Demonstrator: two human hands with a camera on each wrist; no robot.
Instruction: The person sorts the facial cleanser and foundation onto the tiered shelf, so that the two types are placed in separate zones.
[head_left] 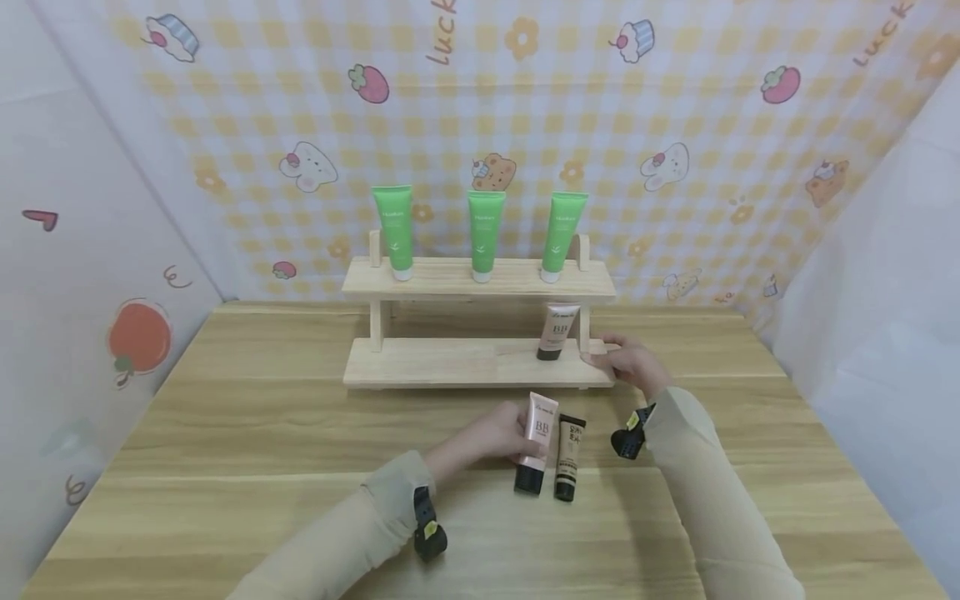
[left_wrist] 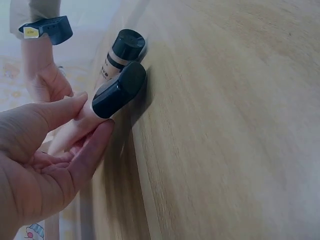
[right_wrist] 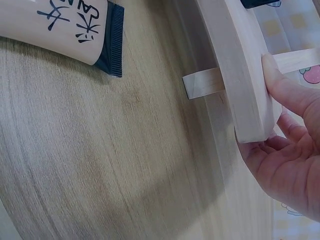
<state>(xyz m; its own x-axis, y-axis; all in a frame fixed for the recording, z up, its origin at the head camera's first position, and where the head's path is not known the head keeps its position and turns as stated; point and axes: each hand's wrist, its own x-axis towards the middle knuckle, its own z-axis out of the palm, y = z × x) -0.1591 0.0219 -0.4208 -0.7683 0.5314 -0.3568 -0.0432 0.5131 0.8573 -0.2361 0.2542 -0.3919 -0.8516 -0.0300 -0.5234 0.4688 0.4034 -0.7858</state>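
My left hand [head_left: 501,433] pinches a pink BB cream tube [head_left: 541,427] with a black cap between thumb and fingers, just above the table. The cap end [left_wrist: 120,90] points toward the camera in the left wrist view. Close to its right, a beige tube [head_left: 570,457] with dark lettering and a black cap lies on the table. My right hand [head_left: 632,363] grips the right end of the two-tier wooden rack's lower shelf [head_left: 442,364], thumb on top and fingers underneath. Near that hand, another pink BB cream tube [head_left: 557,332] stands cap down on the lower shelf.
Three green tubes, left [head_left: 396,232], middle [head_left: 486,236] and right [head_left: 562,236], stand cap down along the upper shelf [head_left: 442,277]. A patterned cloth [head_left: 420,133] hangs behind the rack. The wood-grain table [head_left: 225,450] extends to both sides.
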